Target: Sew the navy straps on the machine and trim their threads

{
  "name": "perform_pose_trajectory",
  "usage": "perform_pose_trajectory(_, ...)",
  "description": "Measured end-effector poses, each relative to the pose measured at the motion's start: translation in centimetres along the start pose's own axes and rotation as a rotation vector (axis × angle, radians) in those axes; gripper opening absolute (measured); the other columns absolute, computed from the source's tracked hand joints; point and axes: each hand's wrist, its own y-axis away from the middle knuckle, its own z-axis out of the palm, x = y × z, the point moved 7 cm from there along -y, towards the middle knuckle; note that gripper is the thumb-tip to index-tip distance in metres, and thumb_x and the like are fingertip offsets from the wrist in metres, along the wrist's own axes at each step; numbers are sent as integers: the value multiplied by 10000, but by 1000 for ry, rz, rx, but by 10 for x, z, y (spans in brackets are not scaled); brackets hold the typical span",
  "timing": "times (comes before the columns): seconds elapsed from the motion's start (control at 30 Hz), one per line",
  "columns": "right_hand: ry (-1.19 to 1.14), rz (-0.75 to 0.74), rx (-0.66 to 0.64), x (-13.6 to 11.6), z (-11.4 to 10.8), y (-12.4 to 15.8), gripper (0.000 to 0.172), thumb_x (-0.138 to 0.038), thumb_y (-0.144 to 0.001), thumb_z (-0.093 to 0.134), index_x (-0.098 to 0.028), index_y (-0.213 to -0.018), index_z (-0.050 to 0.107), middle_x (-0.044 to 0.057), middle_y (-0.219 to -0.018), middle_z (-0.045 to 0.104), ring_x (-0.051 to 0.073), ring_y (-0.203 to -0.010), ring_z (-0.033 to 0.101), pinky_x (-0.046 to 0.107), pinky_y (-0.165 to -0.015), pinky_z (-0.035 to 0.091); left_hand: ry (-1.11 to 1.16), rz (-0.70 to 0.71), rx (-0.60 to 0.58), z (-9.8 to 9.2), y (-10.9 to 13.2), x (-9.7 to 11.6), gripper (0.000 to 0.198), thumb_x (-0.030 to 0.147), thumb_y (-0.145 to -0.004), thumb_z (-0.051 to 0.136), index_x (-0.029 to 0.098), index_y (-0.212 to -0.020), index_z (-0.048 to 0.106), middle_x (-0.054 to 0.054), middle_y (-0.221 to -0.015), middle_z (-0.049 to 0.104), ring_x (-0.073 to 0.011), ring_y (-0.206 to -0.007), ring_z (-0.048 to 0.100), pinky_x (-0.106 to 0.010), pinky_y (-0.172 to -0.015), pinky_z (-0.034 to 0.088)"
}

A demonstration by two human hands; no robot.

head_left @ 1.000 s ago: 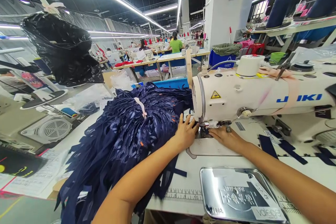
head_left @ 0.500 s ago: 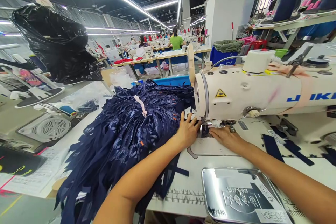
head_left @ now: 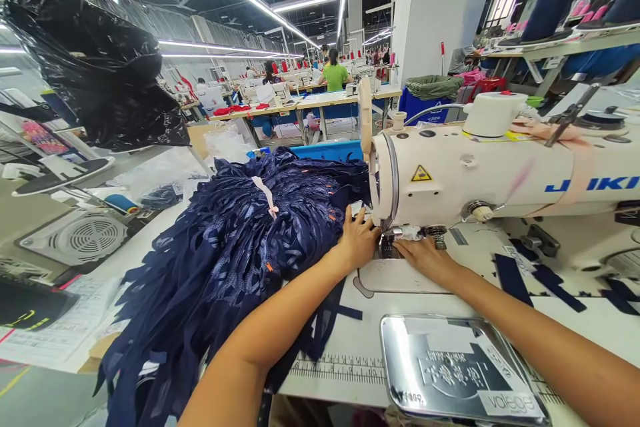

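Observation:
My left hand (head_left: 358,240) rests beside the presser foot (head_left: 387,245) of the white sewing machine (head_left: 430,173), its fingers stretched forward and spread, fingertips near the needle. From the other side, my right hand (head_left: 420,257) reaches under the machine head with its fingers close together, tips at the foot. What those fingertips hold, if anything, is too small and partly hidden. A large bundle of navy lace and mesh garment pieces (head_left: 250,233), tied with a pale pink strip (head_left: 265,196), lies left of the machine against my left hand and forearm.
A shiny metal tin (head_left: 460,367) lies on the table in front, near a printed ruler (head_left: 345,368). Navy fabric strips (head_left: 555,287) are scattered at right. A black plastic bag (head_left: 95,73) hangs at left. Farther back, a person in green (head_left: 334,75) sits among other machines.
The view has shifted slightly. My hands stay at the presser foot, and the dark bit between them now shows less. The fabric bundle keeps its place.

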Motion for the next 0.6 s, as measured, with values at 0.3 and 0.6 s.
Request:
perform_pose_trajectory(0.3,42,-27,-53,-8,-31,-3,303,-88,-830,401,-176,-1000,637,93,-911,679,220,-768,612,319,-670,473,-80,7,41,-25,19,15,270,167,-780,483,80,-998,617,-175,-1112,573,-295,-1101,475,-457,-950,354)
perform_pose_trajectory(0.6,296,317,-245,72,-82,54,212,-8,-741,434,-92,-741,629,159,-673,623,263,-650,604,329,-549,418,-289,244,546,-86,119,-12,232,93,-855,403,126,-918,624,-86,-928,635,-203,-849,527,-341,-757,404)
